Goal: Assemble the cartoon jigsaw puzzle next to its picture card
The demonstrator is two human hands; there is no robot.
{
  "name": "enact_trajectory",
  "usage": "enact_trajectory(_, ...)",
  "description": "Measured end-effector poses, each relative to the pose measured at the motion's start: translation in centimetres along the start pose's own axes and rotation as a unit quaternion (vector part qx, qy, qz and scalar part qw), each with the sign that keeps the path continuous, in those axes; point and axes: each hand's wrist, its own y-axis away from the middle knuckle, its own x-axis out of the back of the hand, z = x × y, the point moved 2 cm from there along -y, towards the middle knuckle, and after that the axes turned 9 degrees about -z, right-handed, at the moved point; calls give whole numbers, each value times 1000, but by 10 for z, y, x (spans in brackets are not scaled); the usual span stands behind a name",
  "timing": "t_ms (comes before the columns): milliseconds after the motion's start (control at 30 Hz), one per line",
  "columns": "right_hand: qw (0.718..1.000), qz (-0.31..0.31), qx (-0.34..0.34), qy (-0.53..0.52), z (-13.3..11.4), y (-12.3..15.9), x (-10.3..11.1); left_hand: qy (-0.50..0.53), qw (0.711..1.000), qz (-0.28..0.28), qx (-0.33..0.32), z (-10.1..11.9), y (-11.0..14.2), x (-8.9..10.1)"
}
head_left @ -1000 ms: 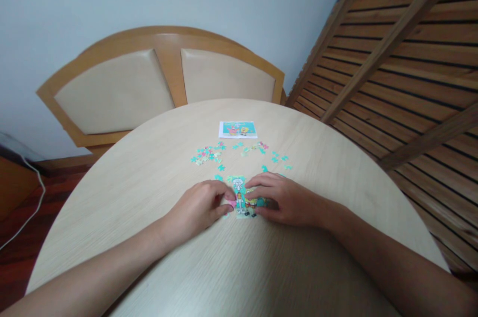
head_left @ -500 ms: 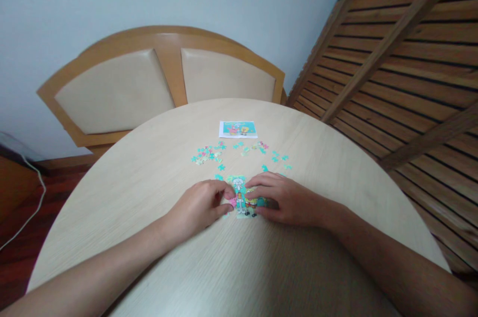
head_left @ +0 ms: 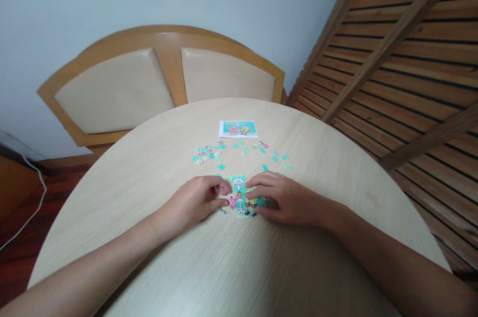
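A partly joined jigsaw puzzle point(head_left: 239, 197) with cartoon figures lies flat on the table between my hands. My left hand point(head_left: 203, 196) is at its left edge, thumb and index finger apart with nothing seen between them. Just beside the thumb is a pink puzzle section point(head_left: 232, 202), and a small colourful piece point(head_left: 224, 211) shows below it. My right hand point(head_left: 286, 197) lies over the puzzle's right side, fingers spread and touching it. The right-hand part of the puzzle is hidden under that hand.
Loose puzzle pieces point(head_left: 207, 154) lie in a cluster behind my left hand, with several more teal pieces point(head_left: 275, 156) to the right. A printed reference picture point(head_left: 239, 129) lies farther back. Beyond the round table point(head_left: 157, 138) stand a padded chair point(head_left: 168, 43) and a wooden slatted panel point(head_left: 373, 68).
My left hand has drawn back slightly to the left from the pink section, showing more of it and the colourful piece below. My right hand has hardly moved.
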Motion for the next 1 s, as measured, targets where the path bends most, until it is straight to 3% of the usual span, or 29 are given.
enact_trajectory(267, 1000, -6, 1, -3, -2, 0, 2, -48, 998, 18, 27, -17, -1, 13)
enact_trajectory(733, 1000, -10, -4, -1, 0, 0, 1, -63, 998, 5, -7, -4, -4, 2)
enact_trajectory(1000, 1000, -2, -1, 2, -1, 0, 0, -104, 992, 73, -25, 0, -5, -6)
